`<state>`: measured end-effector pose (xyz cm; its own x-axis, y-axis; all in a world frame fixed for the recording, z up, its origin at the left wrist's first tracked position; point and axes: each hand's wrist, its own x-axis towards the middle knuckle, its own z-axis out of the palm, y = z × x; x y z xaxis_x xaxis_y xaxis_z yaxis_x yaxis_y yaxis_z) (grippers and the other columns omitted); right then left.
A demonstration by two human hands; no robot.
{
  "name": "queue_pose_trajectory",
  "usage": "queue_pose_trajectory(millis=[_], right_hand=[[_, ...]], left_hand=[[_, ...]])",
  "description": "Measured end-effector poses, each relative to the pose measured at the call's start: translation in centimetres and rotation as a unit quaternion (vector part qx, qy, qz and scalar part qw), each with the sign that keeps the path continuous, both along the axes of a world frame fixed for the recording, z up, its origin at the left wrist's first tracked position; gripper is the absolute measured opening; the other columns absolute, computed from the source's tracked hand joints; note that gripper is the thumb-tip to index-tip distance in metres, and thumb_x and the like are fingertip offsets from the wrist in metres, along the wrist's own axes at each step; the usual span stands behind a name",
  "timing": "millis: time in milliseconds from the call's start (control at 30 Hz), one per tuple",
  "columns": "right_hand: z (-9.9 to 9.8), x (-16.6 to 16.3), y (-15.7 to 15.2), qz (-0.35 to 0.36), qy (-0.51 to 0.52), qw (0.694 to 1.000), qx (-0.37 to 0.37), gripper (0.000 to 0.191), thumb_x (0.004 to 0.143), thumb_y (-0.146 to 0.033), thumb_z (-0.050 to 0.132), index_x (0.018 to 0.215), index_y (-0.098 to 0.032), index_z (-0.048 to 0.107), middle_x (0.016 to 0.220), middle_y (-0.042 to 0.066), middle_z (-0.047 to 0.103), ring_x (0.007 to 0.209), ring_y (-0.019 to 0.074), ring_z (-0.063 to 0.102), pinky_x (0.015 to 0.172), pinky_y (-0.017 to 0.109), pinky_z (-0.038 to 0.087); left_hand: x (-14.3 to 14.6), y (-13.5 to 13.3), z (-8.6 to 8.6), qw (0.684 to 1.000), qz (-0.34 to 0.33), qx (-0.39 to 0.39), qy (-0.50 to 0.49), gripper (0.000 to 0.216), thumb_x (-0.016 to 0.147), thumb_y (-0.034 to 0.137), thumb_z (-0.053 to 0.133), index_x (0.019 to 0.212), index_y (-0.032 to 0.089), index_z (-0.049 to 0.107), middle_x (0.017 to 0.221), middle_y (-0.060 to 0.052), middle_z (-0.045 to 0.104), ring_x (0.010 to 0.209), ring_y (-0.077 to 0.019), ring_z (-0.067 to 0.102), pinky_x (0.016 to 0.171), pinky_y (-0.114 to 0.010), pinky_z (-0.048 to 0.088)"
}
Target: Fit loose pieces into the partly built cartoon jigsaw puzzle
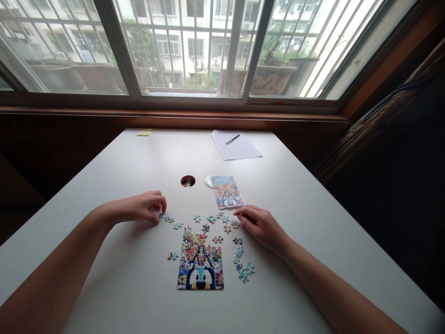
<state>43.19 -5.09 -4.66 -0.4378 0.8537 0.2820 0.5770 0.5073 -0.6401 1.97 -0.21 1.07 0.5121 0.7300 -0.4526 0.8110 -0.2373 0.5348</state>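
Left hand [148, 207]: fingers curled, tips pinching a loose piece [160, 216]. Right hand [260, 224]: fingers loosely bent, resting by scattered pieces [226, 228]. Puzzle [200, 260] lies between hands, nearer the body.

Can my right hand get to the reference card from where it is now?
Probably yes. The right hand rests on the table just below the card, with only bare tabletop between them; the loose pieces lie off to its left.
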Motion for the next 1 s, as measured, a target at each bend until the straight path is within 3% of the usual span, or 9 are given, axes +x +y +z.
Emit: queue_pose_trajectory(millis=[400, 1000], right_hand=[[0.1, -0.6, 0.1, 0.054, -0.057, 0.995, 0.068, 0.026, 0.098, -0.022, 0.055, 0.120, -0.027, 0.068, 0.106, 0.009, 0.063, 0.099, 0.0238, 0.059, 0.088, 0.041, 0.052], [-0.1, -0.6, 0.1, 0.062, -0.069, 0.993, 0.075, 0.030, 0.097, -0.016, 0.053, 0.119, -0.029, 0.069, 0.104, 0.008, 0.060, 0.096, 0.0230, 0.057, 0.087, 0.042, 0.052]], left_hand=[[-0.1, 0.2, -0.6, 1.000, 0.007, 0.009, -0.002, 0.027, 0.076, 0.037, 0.067, 0.099, 0.024, 0.065, 0.112, -0.004, 0.055, 0.103, -0.0234, 0.054, 0.087, -0.029, 0.046], [-0.3, 0.3, -0.8, 1.000, 0.011, -0.003, -0.016, 0.026, 0.077, 0.037, 0.068, 0.100, 0.024, 0.065, 0.112, -0.005, 0.053, 0.105, -0.0235, 0.053, 0.091, -0.031, 0.046]])
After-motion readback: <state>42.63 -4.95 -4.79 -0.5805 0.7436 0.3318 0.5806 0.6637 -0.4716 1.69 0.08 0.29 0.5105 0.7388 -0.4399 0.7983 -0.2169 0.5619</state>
